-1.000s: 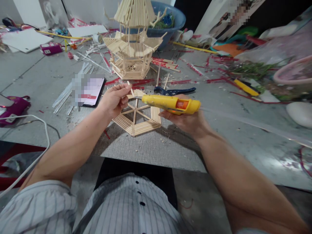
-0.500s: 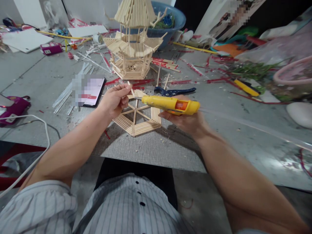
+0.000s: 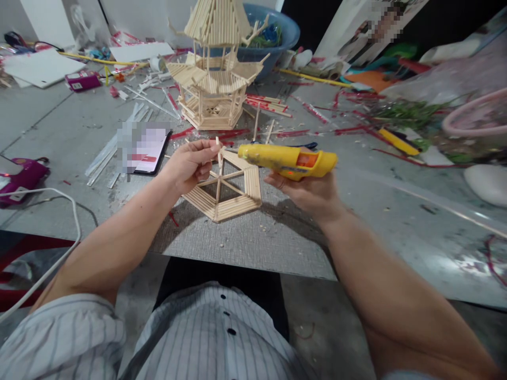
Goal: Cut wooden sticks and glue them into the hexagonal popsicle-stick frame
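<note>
Between the thumb and fingers of my left hand (image 3: pixel 194 163) is a short wooden stick (image 3: pixel 218 149), held upright. My right hand (image 3: pixel 312 192) grips a yellow hot glue gun (image 3: pixel 287 160), its nozzle pointing left, close to the stick. Whether nozzle and stick touch I cannot tell. Under both hands lies a flat hexagonal frame (image 3: pixel 237 205) of wooden sticks with spokes meeting in the middle; my left hand hides part of its left side. Behind the glue gun, dark blue pliers or a clamp (image 3: pixel 307 145) is mostly covered.
A stick-built pagoda (image 3: pixel 214 79) stands behind the frame, a blue basin (image 3: pixel 287 37) behind that. To the left lie a phone (image 3: pixel 152 150), clear glue sticks (image 3: pixel 103 145) and a purple box (image 3: pixel 24 177). A yellow cutter (image 3: pixel 398 141) and a pink-rimmed basket (image 3: pixel 471 132) are on the right.
The glue gun has shifted right and slightly up, now covering more of the dark blue tool. In my left hand the stick has turned more upright and moved slightly right.
</note>
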`<state>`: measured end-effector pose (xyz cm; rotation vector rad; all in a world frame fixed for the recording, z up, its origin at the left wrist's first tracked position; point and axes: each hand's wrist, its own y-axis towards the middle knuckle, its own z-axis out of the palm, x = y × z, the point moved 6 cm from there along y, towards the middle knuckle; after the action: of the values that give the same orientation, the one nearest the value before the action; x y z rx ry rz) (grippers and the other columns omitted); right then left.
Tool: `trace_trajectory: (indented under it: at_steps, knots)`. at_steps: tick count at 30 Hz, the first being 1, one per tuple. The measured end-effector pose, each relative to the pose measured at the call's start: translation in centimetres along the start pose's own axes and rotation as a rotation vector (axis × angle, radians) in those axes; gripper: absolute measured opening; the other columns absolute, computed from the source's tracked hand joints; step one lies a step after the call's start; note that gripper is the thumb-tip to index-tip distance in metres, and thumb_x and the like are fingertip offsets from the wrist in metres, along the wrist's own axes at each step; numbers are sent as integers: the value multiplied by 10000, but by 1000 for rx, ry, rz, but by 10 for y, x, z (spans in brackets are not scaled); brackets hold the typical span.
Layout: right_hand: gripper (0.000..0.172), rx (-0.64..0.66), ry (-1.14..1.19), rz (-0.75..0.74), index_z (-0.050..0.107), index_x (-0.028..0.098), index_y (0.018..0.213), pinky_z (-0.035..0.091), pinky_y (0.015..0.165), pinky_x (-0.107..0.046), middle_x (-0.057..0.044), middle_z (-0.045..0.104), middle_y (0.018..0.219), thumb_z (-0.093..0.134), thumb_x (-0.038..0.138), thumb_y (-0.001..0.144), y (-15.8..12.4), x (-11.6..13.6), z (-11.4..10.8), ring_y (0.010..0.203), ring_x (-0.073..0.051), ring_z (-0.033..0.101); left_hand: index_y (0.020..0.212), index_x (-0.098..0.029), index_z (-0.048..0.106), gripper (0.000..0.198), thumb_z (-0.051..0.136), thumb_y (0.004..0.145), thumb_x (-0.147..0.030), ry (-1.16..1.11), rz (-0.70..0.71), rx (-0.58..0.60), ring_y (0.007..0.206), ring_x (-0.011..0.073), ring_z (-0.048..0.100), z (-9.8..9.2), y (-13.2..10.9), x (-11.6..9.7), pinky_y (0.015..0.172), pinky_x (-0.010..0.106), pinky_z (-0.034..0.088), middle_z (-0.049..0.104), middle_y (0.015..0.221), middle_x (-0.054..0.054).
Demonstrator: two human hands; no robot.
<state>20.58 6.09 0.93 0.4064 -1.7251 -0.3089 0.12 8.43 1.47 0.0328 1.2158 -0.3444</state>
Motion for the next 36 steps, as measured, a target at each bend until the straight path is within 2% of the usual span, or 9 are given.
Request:
trace_trajectory:
  at_steps: [3,6,17,21,29,36]
  knots:
    - [322,-43,55,69,595,231,734,417,361,-247,38,553,581,807,434,604,3,-1,-7,426,-91,463,673,-137,592,98,665,738,-127,56,-32,52,343,0,340,4,-2,2,351,140,195,482,519,-58]
    - [348,-10,130,160,615,221,682,288,273,-216,55,509,508,833,459,550,7,-4,-11,332,-50,344,670,-137,621,70,678,706,-119,88,-35,71,341,1,343,5,-3,3,352,143,198,493,510,-53]
    - [326,102,113,166,616,265,708,255,276,-237,48,491,516,804,507,597,8,-8,-10,341,-71,342,637,-141,681,54,734,627,-133,116,-25,182,335,0,330,10,-2,6,345,156,165,551,506,-26]
    - [286,97,118,165,630,268,707,272,282,-246,42,496,511,801,481,620,6,-8,-10,347,-79,348,633,-142,678,65,742,620,-137,117,-28,183,335,2,334,10,-3,7,345,158,161,563,510,-22]
    - [296,73,179,175,631,247,681,257,256,-218,47,511,512,840,428,574,7,-2,-9,324,-54,342,657,-129,664,52,714,647,-120,130,-37,158,339,1,328,9,-2,7,360,159,162,500,466,-54]
    - [263,76,203,158,647,240,676,255,254,-205,38,517,523,839,398,592,6,-1,-10,322,-46,348,697,-124,651,66,705,661,-116,139,-35,182,355,2,324,9,-2,7,373,166,155,485,468,-69]
